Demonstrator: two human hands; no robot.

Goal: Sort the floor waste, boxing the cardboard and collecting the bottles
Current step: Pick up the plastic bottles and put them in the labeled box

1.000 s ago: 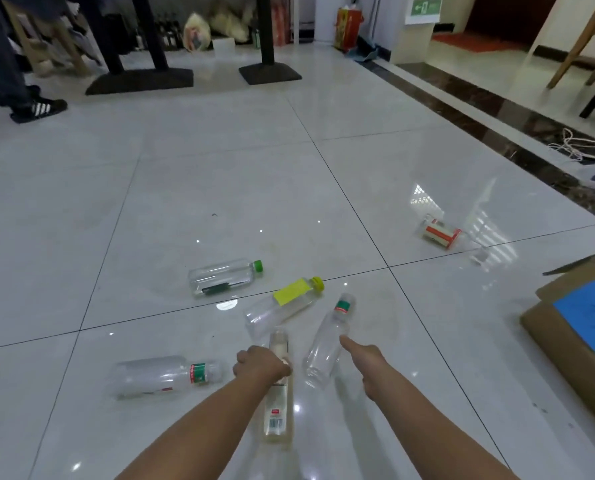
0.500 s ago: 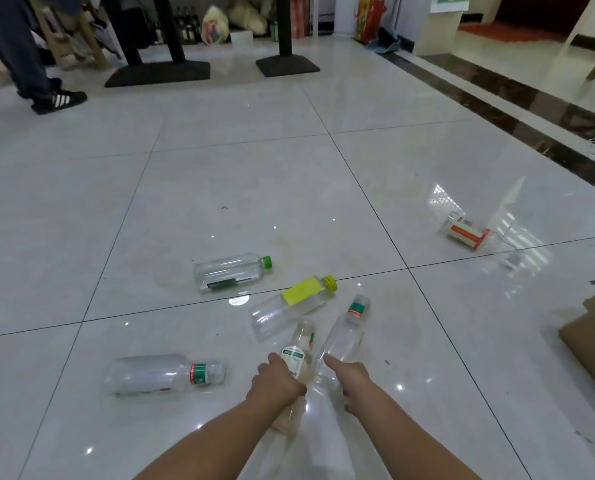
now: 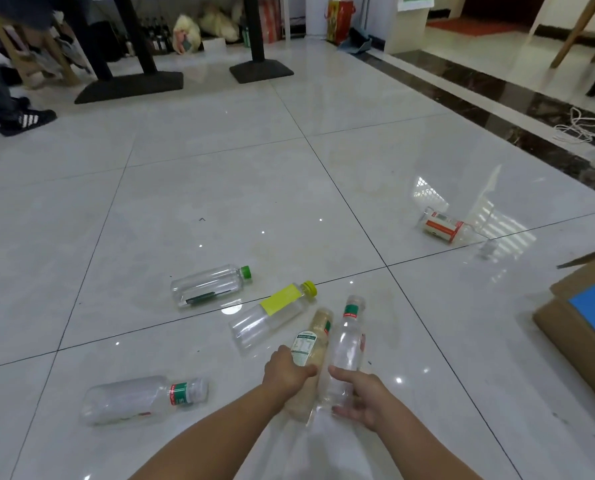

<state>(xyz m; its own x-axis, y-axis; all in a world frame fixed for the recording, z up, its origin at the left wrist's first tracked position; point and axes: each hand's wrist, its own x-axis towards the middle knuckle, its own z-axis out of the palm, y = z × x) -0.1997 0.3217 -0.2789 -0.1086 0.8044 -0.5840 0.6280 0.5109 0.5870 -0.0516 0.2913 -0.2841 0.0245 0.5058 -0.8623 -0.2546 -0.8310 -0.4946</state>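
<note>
My left hand (image 3: 285,374) grips the tan bottle (image 3: 312,342), my right hand (image 3: 361,398) the clear bottle (image 3: 347,351), lower centre. Six bottles counted. One cardboard box (image 3: 580,330) at right edge. Open floor (image 3: 219,185) ahead.

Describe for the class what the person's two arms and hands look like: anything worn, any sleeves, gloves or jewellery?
The left forearm and the right forearm are bare up to the picture's lower edge; no sleeves show. The left hand and the right hand wear no gloves, and no watch, bracelet or ring is visible on either.
</note>
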